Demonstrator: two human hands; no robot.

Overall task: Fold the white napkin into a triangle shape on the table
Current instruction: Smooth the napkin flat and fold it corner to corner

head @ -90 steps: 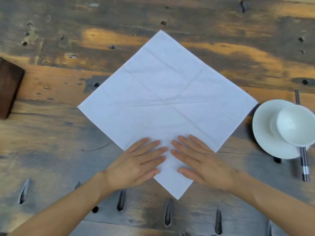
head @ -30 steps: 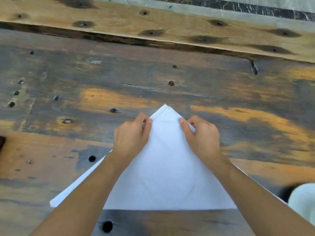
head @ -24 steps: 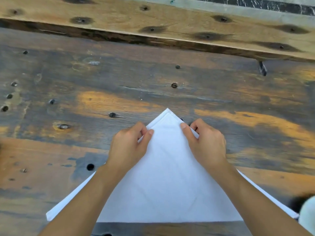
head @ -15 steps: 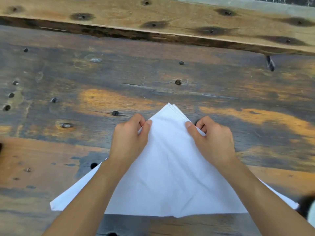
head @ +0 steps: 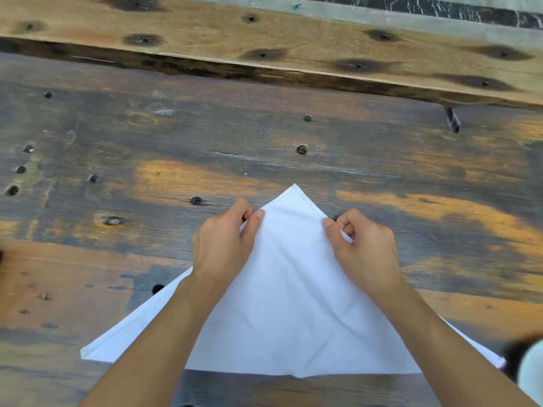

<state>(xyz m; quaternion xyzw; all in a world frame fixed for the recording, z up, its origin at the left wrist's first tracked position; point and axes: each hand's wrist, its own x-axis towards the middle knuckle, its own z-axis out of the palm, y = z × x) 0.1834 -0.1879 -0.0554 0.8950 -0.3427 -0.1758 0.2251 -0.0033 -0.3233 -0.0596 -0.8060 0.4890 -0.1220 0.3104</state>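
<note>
The left hand (head: 223,248) pinches the napkin (head: 291,304) between thumb and curled forefinger, clamped on the cloth's slanted edge at about 11 o'clock from the napkin's middle, just below the tip. The right hand (head: 363,249) does the same on the opposite slanted edge at about 1 o'clock, thumb on top and fingers curled under. The two hands sit apart, with the tip of the cloth showing between and beyond them.

The white napkin lies on the table (head: 205,136) as a triangle: its point is at 12 o'clock, its long straight edge runs along 6 o'clock nearest the person, and its two sharp corners reach out to 8 o'clock and 4 o'clock. A stitched hem shows along the tip. Soft creases run down the middle, and the near edge bulges slightly at its centre.

The table is dark, worn wood with orange patches and knot holes. A paler plank (head: 293,45) crosses the far side at 12 o'clock. At 4 o'clock, at the picture's edge, is a blurred white dish (head: 531,368), just beside the napkin's corner.
</note>
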